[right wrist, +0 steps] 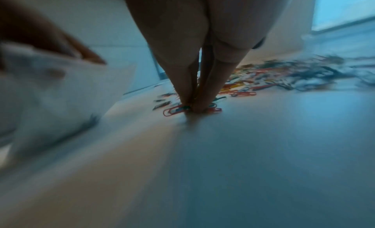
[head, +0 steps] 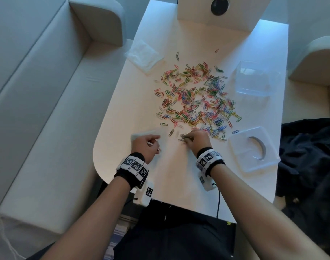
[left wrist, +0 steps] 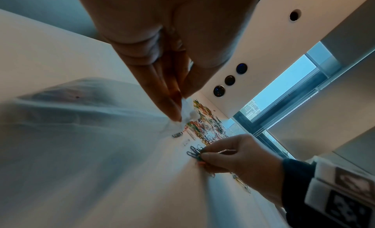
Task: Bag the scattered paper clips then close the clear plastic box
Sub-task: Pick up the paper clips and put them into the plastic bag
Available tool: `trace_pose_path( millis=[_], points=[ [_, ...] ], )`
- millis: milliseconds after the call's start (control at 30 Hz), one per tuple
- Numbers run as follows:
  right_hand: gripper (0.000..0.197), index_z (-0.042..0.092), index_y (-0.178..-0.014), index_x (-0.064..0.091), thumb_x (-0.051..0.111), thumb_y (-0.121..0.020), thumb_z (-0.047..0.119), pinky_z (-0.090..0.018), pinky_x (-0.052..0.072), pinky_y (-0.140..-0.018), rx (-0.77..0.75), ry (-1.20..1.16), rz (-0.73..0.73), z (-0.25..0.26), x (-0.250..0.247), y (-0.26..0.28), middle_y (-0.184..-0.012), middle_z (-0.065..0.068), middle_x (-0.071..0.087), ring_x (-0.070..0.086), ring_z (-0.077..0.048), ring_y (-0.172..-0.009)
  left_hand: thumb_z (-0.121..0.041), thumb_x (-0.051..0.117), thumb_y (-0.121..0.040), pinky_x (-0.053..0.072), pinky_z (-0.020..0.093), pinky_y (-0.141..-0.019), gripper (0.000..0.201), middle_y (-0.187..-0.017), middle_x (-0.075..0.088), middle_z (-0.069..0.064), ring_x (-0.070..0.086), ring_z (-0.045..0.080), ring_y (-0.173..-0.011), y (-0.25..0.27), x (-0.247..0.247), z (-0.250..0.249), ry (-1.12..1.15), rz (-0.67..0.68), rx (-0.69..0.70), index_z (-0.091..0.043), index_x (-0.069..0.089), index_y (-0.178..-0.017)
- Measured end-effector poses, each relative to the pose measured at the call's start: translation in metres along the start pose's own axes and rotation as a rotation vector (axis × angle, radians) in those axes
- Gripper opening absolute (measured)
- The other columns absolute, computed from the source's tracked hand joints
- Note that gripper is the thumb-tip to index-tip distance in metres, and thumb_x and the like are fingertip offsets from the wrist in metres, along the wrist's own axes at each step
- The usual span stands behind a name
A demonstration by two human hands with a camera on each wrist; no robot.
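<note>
Several coloured paper clips [head: 196,96] lie scattered over the middle of the white table [head: 179,175]. My left hand [head: 147,145] pinches the edge of a small clear plastic bag [left wrist: 188,114] near the table's left edge; the bag [right wrist: 46,90] hangs blurred in the right wrist view. My right hand [head: 195,138] pinches a small bunch of clips [left wrist: 194,152] against the table at the near edge of the pile; red and green clips [right wrist: 176,110] show under its fingertips. The clear plastic box [head: 257,77] stands open at the right, its lid [head: 253,149] lying apart nearer to me.
A stack of clear bags [head: 143,54] lies at the table's far left. A white upright panel with a dark round hole [head: 219,5] stands at the far end. White sofas flank the table; dark cloth [head: 310,156] lies at the right.
</note>
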State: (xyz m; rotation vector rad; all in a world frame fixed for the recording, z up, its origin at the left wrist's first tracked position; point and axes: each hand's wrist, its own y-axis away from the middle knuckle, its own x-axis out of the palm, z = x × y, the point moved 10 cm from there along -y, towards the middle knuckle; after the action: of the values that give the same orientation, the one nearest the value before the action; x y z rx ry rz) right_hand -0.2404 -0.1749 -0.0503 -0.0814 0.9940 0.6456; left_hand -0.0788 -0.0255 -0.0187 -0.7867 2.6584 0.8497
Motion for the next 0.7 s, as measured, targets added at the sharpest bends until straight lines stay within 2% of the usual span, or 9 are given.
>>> trace_pose_path(
  millis=[100,133,200,267,367,433,500,600,700],
  points=[
    [0.011,0.01,-0.091,0.078,0.076,-0.081,0.016,-0.03,0.054,-0.09,0.319,-0.322,-0.063,-0.046,-0.012,0.006,-0.09,-0.002,0.074,0.068,-0.017,-0.084,-0.001,0.055,-0.091,0.061,0.03,-0.076,0.026,-0.082,0.07,0.014,0.067,0.02,-0.066,-0.004,0.01,-0.001,-0.012,0.017,-0.012,-0.007,0.07,-0.111],
    [0.011,0.01,-0.091,0.078,0.077,-0.08,0.015,-0.029,0.054,-0.089,0.43,-0.494,-0.065,-0.059,-0.01,0.011,-0.092,-0.002,0.074,0.068,-0.016,-0.085,-0.002,0.055,-0.091,0.061,0.031,-0.077,0.026,-0.083,0.071,0.015,0.068,0.02,-0.066,-0.005,0.013,-0.002,-0.019,0.022,-0.01,-0.007,0.07,-0.112],
    [0.008,0.004,-0.09,0.074,0.074,-0.081,0.003,-0.029,0.059,-0.082,0.569,-0.988,-0.05,-0.062,0.001,0.024,-0.095,-0.014,0.072,0.07,-0.021,-0.082,-0.003,0.056,-0.091,0.061,0.031,-0.077,0.026,-0.085,0.072,0.014,0.069,0.018,-0.065,-0.007,0.021,-0.005,-0.037,0.035,-0.008,-0.009,0.07,-0.111],
    [0.009,-0.005,-0.092,0.068,0.064,-0.085,-0.007,-0.027,0.06,-0.078,0.569,-1.393,-0.003,-0.041,0.008,0.03,-0.091,-0.018,0.07,0.07,-0.022,-0.079,-0.006,0.057,-0.09,0.061,0.035,-0.079,0.023,-0.084,0.072,0.009,0.072,0.019,-0.068,-0.008,0.03,-0.007,-0.055,0.051,-0.009,-0.014,0.071,-0.107],
    [0.012,-0.009,-0.098,0.065,0.058,-0.088,-0.008,-0.026,0.059,-0.079,0.505,-1.588,0.083,-0.008,0.011,0.034,-0.085,-0.015,0.072,0.071,-0.02,-0.078,-0.012,0.06,-0.088,0.06,0.038,-0.081,0.023,-0.079,0.072,-0.002,0.073,0.016,-0.068,-0.008,0.043,-0.013,-0.082,0.071,-0.001,-0.024,0.071,-0.105],
    [0.014,-0.01,-0.1,0.064,0.06,-0.088,-0.008,-0.026,0.059,-0.078,0.493,-1.575,0.146,0.009,0.019,0.038,-0.088,-0.017,0.072,0.072,-0.021,-0.079,-0.013,0.06,-0.089,0.061,0.036,-0.08,0.024,-0.078,0.071,-0.004,0.072,0.014,-0.068,-0.006,0.048,-0.022,-0.107,0.07,0.022,-0.02,0.071,-0.109],
    [0.016,-0.011,-0.102,0.065,0.063,-0.086,-0.007,-0.027,0.06,-0.076,0.493,-1.44,0.162,0.013,0.028,0.041,-0.095,-0.023,0.07,0.072,-0.025,-0.082,-0.013,0.059,-0.09,0.06,0.035,-0.079,0.025,-0.08,0.072,-0.001,0.072,0.016,-0.07,-0.004,0.048,-0.031,-0.132,0.052,0.06,-0.017,0.071,-0.112],
    [0.011,0.002,-0.093,0.072,0.065,-0.086,-0.003,-0.031,0.06,-0.079,0.442,-1.045,0.124,0.01,0.026,0.037,-0.091,-0.018,0.073,0.073,-0.026,-0.082,-0.012,0.058,-0.091,0.06,0.034,-0.08,0.024,-0.086,0.072,0.0,0.072,0.018,-0.075,-0.001,0.045,-0.034,-0.173,0.039,0.096,-0.018,0.071,-0.11],
    [0.022,0.003,-0.103,0.072,0.057,-0.089,-0.005,-0.036,0.06,-0.08,0.372,-0.676,0.161,0.017,0.022,0.027,-0.092,-0.013,0.073,0.073,-0.023,-0.081,-0.007,0.058,-0.091,0.059,0.033,-0.082,0.026,-0.088,0.073,0.004,0.071,0.02,-0.076,0.002,0.041,-0.033,-0.188,0.046,0.109,-0.012,0.071,-0.113]
  ],
)
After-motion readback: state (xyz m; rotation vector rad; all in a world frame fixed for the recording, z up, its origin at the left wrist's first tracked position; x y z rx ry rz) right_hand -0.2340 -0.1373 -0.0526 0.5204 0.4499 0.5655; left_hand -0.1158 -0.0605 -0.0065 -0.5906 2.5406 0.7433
